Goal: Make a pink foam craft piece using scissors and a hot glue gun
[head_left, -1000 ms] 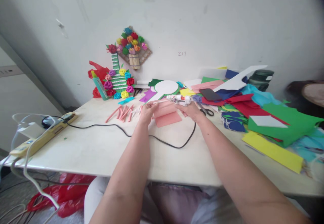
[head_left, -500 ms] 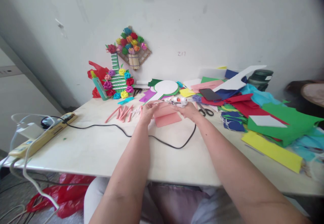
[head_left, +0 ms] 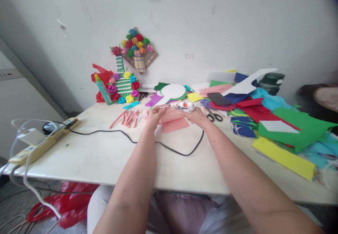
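Note:
My right hand (head_left: 197, 116) is wrapped round a white glue gun (head_left: 187, 105), whose nozzle points left. Its black cord (head_left: 182, 154) loops across the table. My left hand (head_left: 155, 117) is closed in a pinch at the left end of a pink sheet (head_left: 175, 124), close to the nozzle. The sheet's near part lies on the table and its far part is raised. Whether a thin strip is also between my left fingers is too small to tell. Left of that hand lie several rolled pink paper sticks (head_left: 129, 117). Scissors (head_left: 217, 117) lie just right of my right hand.
Coloured sheets, such as green (head_left: 311, 124) and yellow (head_left: 285, 158), cover the right side, with a phone (head_left: 219, 98) among them. A paper-flower guitar (head_left: 124, 85) and a glue bottle (head_left: 103, 90) stand back left. A power strip (head_left: 50, 140) lies at the left edge.
The glue gun and my right hand have shifted very slightly left, toward my left hand. All else stays as it was.

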A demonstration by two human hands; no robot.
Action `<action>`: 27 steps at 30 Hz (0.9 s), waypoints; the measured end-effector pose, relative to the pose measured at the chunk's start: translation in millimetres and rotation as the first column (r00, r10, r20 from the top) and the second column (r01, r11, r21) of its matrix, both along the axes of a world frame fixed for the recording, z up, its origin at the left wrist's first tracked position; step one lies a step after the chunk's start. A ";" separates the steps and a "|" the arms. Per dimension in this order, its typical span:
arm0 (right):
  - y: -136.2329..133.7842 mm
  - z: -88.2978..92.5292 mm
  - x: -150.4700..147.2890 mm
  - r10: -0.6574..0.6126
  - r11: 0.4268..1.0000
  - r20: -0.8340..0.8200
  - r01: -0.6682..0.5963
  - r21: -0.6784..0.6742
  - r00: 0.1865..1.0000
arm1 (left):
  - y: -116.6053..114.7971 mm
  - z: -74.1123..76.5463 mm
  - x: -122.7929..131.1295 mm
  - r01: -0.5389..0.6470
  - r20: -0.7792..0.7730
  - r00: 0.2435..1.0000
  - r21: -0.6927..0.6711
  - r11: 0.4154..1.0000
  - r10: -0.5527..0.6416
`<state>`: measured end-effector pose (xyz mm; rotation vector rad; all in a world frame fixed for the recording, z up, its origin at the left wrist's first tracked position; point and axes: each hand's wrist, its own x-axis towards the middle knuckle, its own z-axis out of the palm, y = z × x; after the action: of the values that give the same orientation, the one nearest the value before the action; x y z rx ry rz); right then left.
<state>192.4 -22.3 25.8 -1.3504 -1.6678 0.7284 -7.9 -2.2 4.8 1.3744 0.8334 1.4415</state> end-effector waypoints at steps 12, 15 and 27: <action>-0.6 0.8 -2.3 0.020 1.000 -0.011 -0.020 -0.016 1.000 | 2.5 -1.9 -0.3 0.001 0.006 1.000 -0.006 1.000 -0.001; 0.8 -0.4 -0.8 0.002 1.000 -0.008 -0.002 -0.019 1.000 | 0.9 -1.1 0.0 -0.008 0.003 1.000 0.001 1.000 0.008; 2.9 -1.4 -2.3 -0.028 1.000 0.047 0.028 0.001 0.999 | 3.0 -2.3 -0.3 -0.032 0.001 1.000 0.009 0.999 0.032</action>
<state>190.1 -19.4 24.4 -1.3974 -1.6824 0.6850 -8.2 0.8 2.5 1.3724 0.8523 1.4716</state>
